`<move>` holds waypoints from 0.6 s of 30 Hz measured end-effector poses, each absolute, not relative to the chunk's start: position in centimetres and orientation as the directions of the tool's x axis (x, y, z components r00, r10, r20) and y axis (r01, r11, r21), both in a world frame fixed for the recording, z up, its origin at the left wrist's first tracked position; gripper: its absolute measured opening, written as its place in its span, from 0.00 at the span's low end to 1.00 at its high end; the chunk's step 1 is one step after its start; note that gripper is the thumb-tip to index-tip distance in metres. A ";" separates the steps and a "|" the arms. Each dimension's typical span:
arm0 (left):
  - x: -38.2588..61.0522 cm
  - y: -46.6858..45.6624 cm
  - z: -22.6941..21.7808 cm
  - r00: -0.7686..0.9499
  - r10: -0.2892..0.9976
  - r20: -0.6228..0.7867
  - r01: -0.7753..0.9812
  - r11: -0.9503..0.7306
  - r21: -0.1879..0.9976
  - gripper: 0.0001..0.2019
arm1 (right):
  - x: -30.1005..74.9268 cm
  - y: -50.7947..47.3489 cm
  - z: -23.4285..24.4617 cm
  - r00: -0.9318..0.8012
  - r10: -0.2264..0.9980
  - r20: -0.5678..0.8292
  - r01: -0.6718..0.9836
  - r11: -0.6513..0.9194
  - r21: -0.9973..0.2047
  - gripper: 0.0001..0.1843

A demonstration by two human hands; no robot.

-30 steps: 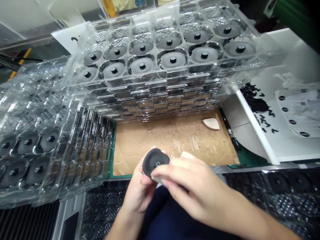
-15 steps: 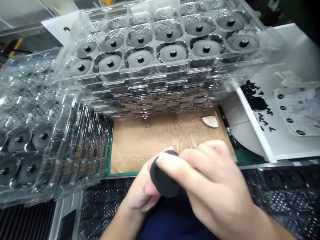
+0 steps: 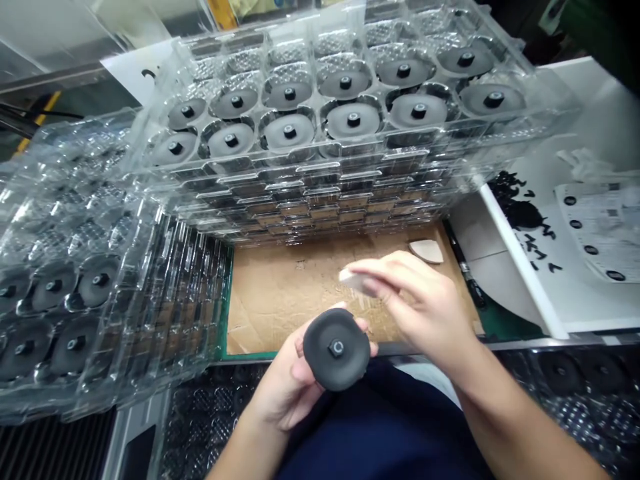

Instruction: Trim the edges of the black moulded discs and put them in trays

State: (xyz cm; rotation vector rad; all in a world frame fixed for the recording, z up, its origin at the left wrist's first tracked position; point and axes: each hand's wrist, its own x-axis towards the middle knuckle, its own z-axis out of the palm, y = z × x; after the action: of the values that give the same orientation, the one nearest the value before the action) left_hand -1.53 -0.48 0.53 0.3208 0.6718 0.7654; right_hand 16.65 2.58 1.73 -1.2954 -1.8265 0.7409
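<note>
In my left hand [image 3: 295,380] is a black round disc [image 3: 325,367] with a short central stub, its stub side facing up at me. My fingers wrap around its rim from beneath and behind. To the upper right, my right hand [image 3: 425,300] pinches a small white flat piece [image 3: 354,280] between thumb and fingers, apart from the disc. A similar whitish piece with a curved edge [image 3: 427,251] lies on the brown cardboard [image 3: 270,293] beyond my right hand. What exactly the white pieces are made of cannot be told.
A stack of clear plastic trays [image 3: 320,167] with similar discs in its top cells stands behind the cardboard. Another tray stack [image 3: 125,267] is at left. A black pen [image 3: 470,280] lies right of the cardboard. Black scraps [image 3: 525,213] and a printed sheet [image 3: 600,227] lie farther right.
My right hand has come off the disc and moved up and away, showing the white piece in its fingers. The disc now faces up, with its stub visible.
</note>
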 end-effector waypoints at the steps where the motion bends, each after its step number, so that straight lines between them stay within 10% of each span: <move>1: -1.7 -0.5 0.4 0.546 0.726 -0.418 -0.557 0.688 0.466 0.31 | 17.2 2.6 0.6 -0.130 0.982 0.139 0.560 0.188 -0.806 0.13; 5: -2.3 -0.5 -0.4 0.556 0.727 -0.403 -0.599 0.687 0.412 0.31 | 17.9 0.0 -3.8 -0.164 0.975 -0.150 0.641 -0.010 -0.768 0.13; 11: -1.9 -0.4 -0.6 0.560 0.687 -0.464 -0.553 0.726 0.408 0.30 | 17.4 -3.5 -7.5 -0.199 0.954 -0.225 0.616 -0.057 -0.785 0.12; 15: -1.1 -0.3 -0.3 0.569 0.687 -0.452 -0.552 0.726 0.409 0.28 | 18.9 -1.3 -4.2 -0.029 0.989 -0.148 0.582 -0.104 -0.806 0.13; 18: -0.1 -0.5 -0.1 0.530 0.703 -0.474 -0.505 0.710 0.490 0.24 | 18.5 0.1 0.8 -0.063 0.984 0.166 0.527 0.174 -0.832 0.12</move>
State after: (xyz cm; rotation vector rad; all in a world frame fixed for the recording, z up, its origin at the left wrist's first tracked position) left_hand -0.11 -0.51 -0.06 0.3108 0.7025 0.7351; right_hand 18.50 0.11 0.77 -1.4503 -1.6961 0.7649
